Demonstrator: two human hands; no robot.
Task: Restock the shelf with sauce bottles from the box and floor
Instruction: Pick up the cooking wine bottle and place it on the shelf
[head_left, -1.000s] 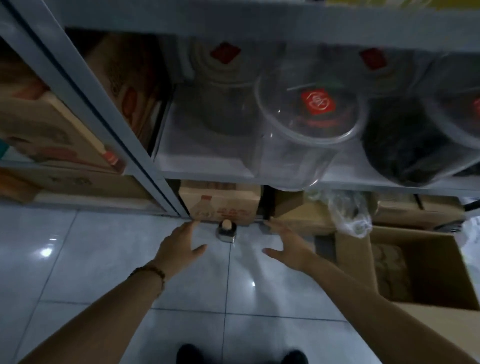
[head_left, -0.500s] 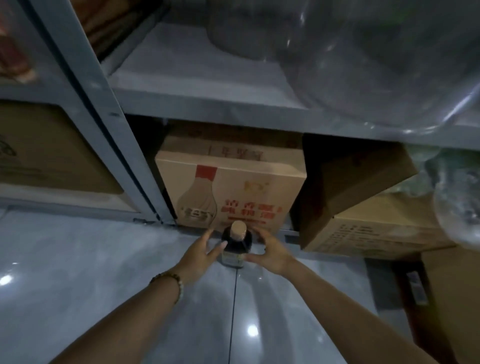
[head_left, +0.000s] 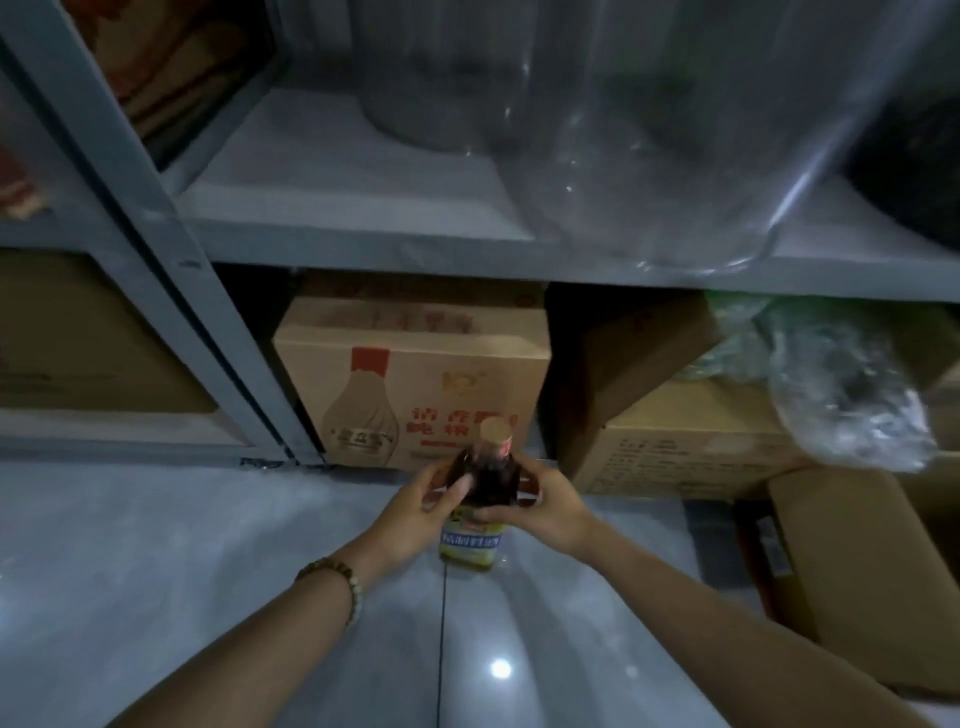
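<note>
Sauce bottle (head_left: 485, 480) label partly hidden between left hand (head_left: 415, 512), right hand (head_left: 545, 506)

Dim, soft focus (wide-angle bowing at edges); glare spot on floor (head_left: 501, 668).

A dark sauce bottle (head_left: 485, 483) with a tan cap and yellow-and-blue label is being held upright at floor level, the left hand (head_left: 415, 512) and right hand (head_left: 545, 506) curling round its shoulders, just before the grey shelf (head_left: 467, 254). The open box (head_left: 857, 571) is sitting on the floor to its right.
</note>
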